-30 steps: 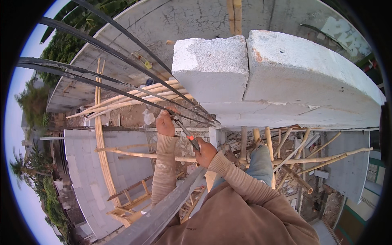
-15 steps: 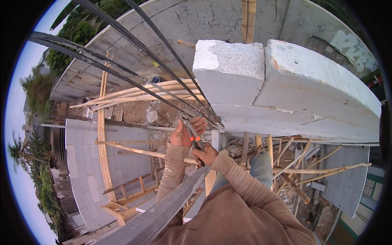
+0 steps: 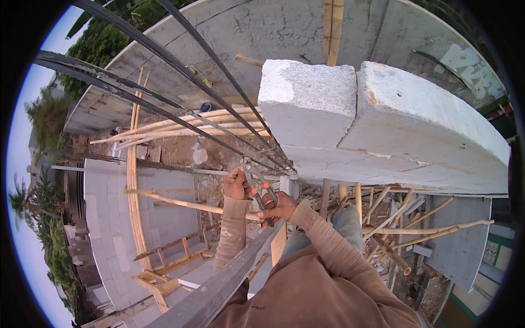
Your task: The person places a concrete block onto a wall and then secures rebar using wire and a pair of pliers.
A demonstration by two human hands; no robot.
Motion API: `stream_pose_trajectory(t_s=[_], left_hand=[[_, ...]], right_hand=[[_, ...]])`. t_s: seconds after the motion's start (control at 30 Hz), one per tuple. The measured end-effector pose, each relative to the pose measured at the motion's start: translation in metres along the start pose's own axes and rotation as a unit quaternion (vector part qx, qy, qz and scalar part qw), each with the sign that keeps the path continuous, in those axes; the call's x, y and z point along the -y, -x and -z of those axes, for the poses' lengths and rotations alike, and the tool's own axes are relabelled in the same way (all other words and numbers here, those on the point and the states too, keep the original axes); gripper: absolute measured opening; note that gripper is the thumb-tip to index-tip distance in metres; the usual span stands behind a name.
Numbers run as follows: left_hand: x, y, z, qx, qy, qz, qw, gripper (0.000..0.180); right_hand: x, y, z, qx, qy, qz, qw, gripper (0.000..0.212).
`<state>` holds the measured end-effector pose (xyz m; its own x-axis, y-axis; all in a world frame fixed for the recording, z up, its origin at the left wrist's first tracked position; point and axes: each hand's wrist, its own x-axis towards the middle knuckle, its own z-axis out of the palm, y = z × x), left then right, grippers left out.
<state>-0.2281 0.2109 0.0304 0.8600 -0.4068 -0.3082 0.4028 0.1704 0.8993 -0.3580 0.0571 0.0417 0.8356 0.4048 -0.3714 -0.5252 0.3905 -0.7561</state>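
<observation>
A pair of pincers [image 3: 257,177] with orange bands on its dark handles is in my right hand [image 3: 282,208], fingers wrapped round the lower handle ends. Its handles stand apart, and the jaws point up and away from me. My left hand [image 3: 236,184] is closed in a pinch right beside the jaws. What its fingertips hold, if anything, is too small to make out. Just beyond the jaws, steel reinforcing bars [image 3: 219,98] slant from the upper left down to the end of the block wall.
A pale block wall [image 3: 306,120] rises ahead and to the right. A grey beam [image 3: 229,284] crosses close by my left forearm. Bamboo poles [image 3: 133,164] and a wooden ladder-like frame [image 3: 169,262] stand at the left. Rubble and more bamboo [image 3: 426,229] lie far below.
My left hand has gone from open-palmed behind the pincers to a pinch beside their jaws. The handles have spread wider, and the bars and wall have shifted slightly in view.
</observation>
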Motion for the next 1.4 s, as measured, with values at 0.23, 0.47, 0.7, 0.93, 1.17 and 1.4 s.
stream_pose_trajectory(t_s=[0.23,0.47,0.7,0.93,1.17,1.4], left_hand=[[0.016,-0.003,-0.002,0.017,0.073,-0.041,0.996,0.023],[0.010,-0.004,0.002,0.089,0.121,-0.020,0.988,0.029],[0.012,-0.005,0.000,0.015,0.046,-0.051,0.997,0.027],[0.009,-0.004,0.001,-0.014,-0.001,-0.064,0.998,0.028],[-0.010,0.027,-0.025,-0.033,-0.036,-0.091,0.995,0.024],[0.009,0.031,-0.036,-0.218,-0.291,-0.225,0.904,0.023]], right_hand=[[-0.012,-0.007,-0.011,0.061,-0.133,0.037,0.989,0.025],[-0.006,-0.018,-0.021,-0.009,-0.095,-0.006,0.995,0.033],[-0.010,-0.029,-0.009,-0.071,-0.066,0.023,0.995,0.034],[-0.005,-0.019,0.003,-0.033,0.029,0.056,0.997,0.034],[-0.031,-0.013,0.005,0.160,-0.227,0.045,0.960,0.033],[-0.029,-0.010,-0.039,-0.396,0.351,0.198,0.825,0.051]])
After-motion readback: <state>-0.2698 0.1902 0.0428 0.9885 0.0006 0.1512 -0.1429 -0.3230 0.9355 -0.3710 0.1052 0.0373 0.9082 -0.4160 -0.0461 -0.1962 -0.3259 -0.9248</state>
